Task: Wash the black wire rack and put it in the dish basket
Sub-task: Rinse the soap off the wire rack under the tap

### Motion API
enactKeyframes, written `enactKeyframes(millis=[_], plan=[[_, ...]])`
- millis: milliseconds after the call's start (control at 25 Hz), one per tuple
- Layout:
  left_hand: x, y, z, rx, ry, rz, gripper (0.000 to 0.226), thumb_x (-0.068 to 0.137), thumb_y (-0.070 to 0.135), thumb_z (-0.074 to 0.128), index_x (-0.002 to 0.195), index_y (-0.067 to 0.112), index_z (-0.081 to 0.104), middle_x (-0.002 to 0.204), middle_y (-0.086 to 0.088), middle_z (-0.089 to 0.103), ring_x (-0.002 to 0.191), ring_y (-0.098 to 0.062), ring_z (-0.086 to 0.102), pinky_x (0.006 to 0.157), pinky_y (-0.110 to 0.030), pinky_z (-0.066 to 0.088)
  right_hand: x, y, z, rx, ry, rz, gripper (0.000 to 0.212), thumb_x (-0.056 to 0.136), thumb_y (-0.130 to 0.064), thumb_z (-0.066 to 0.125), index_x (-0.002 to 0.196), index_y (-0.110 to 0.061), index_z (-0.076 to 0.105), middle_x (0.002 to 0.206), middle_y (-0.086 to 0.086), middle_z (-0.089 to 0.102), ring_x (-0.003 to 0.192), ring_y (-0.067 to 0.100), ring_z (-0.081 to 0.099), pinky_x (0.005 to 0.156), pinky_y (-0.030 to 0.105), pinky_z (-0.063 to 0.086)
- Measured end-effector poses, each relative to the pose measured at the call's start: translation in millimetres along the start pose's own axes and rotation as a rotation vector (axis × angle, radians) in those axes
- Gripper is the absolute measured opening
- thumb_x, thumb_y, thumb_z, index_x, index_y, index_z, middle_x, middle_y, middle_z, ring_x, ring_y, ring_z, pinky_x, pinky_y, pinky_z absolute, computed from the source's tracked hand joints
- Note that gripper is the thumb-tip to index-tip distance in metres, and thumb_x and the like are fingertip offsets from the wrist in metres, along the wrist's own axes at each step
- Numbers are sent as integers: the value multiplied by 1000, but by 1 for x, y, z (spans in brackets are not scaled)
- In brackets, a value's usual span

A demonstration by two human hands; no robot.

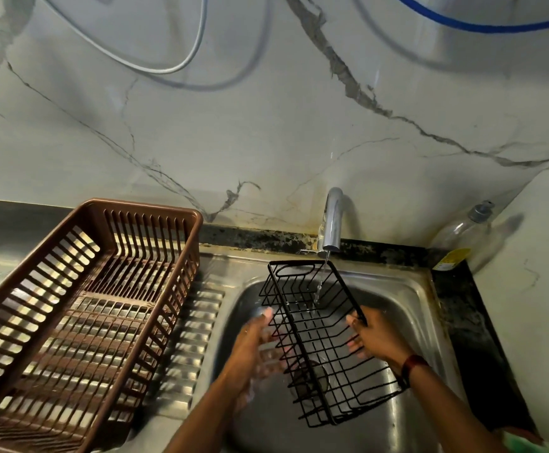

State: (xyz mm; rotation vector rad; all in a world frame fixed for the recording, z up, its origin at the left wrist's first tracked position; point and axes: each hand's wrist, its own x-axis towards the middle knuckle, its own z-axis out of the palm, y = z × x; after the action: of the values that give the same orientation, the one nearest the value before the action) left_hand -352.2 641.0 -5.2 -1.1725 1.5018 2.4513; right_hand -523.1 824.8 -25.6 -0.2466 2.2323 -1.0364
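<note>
Your black wire rack (325, 348) is over the sink (413, 289) bowl, held tilted, long axis running from the sink's back edge toward its front. It's off the bowl floor as far as I can tell.

The faucet (332, 220) at the sink's back edge is running. A thin water stream (320, 282) drops through the rack's far end, near its right rim.

Your right hand (374, 338) is clamped on the rack's right rim wire, thumb on top, fingers wrapped below. There's a dark red band (412, 366) on that wrist.

Your left hand (257, 344) is unclenched, fingers straight and laid flat against the outside of the rack's left wall. It's motion-blurred, so finer contact can't be read.

The sink's drain (309, 380) shows through the rack's wires, mid-bowl.

The brown dish basket (142, 206) sits left of the sink on the ribbed drainboard (198, 322), well apart from the rack, with nothing visible in it.

A clear pump bottle (462, 230) leans against the wall at the sink's back right corner.

Something green (524, 443) is at the sink's front right, cropped, can't identify.

A white hose (198, 37) and a blue hose (479, 26) hang on the marble wall above the sink.
</note>
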Motion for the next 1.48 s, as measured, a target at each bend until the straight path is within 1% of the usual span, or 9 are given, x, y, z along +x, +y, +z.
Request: enactKeyframes(millis=[200,360,640,800,880,960,1040,1200,1480], plan=[[24,45,-27,-6,12,-13,81,89,64,54,152,18,33,130,-20,57,119,-38,59,91,-51,56,14,-7,-33,-146,-143,-56,14,98,-26,51,93,-16,60,80,15,72,68,26,72,60,35,57],[25,54,-29,233,-109,-146,109,55,69,85,144,19,47,130,-20,66,117,-36,65,82,-45,58,22,-20,-47,-277,-303,-133,17,98,-29,51,95,-16,62,90,17,71,73,24,73,60,29,55],[19,43,-14,320,-202,-192,27,94,27,62,116,13,57,115,-11,68,106,-30,66,73,-39,55,44,-35,-46,-629,-247,-298,23,96,-36,52,80,-21,61,75,0,70,63,6,68,68,30,56],[11,34,-7,299,-175,-206,19,94,15,65,110,7,58,123,-23,65,98,-34,69,68,-38,61,47,-40,-42,-739,-94,-353,22,87,-44,63,76,-25,62,74,-6,64,69,9,62,66,29,51],[8,24,-6,257,-131,-186,27,90,19,69,110,4,59,123,-26,64,90,-30,69,62,-33,60,42,-44,-31,-707,185,-546,18,80,-38,72,82,-23,63,83,-7,60,74,11,57,65,27,51],[10,14,-9,212,-86,-173,68,66,34,83,120,1,57,125,-28,64,94,-34,69,64,-34,60,34,-51,-18,-693,380,-776,15,80,-32,72,82,-22,62,87,-7,55,75,8,52,61,21,46],[12,10,-10,166,-77,-166,91,48,40,83,126,2,57,122,-24,64,97,-36,67,68,-38,60,33,-55,-12,-736,272,-771,13,84,-35,65,77,-25,61,81,-11,55,70,5,51,59,18,41],[5,13,-7,139,-99,-103,65,67,35,72,121,-1,61,121,-29,61,85,-28,64,55,-25,56,47,-48,-14,-971,-5,-384,22,86,-21,50,67,-15,59,89,5,68,75,20,62,63,29,48],[5,19,17,185,-86,-21,84,42,50,73,115,11,58,121,-12,63,106,-34,65,67,-32,53,37,-100,-2,-820,-9,-632,28,87,-10,48,90,-17,75,94,1,73,86,16,65,87,35,52]])
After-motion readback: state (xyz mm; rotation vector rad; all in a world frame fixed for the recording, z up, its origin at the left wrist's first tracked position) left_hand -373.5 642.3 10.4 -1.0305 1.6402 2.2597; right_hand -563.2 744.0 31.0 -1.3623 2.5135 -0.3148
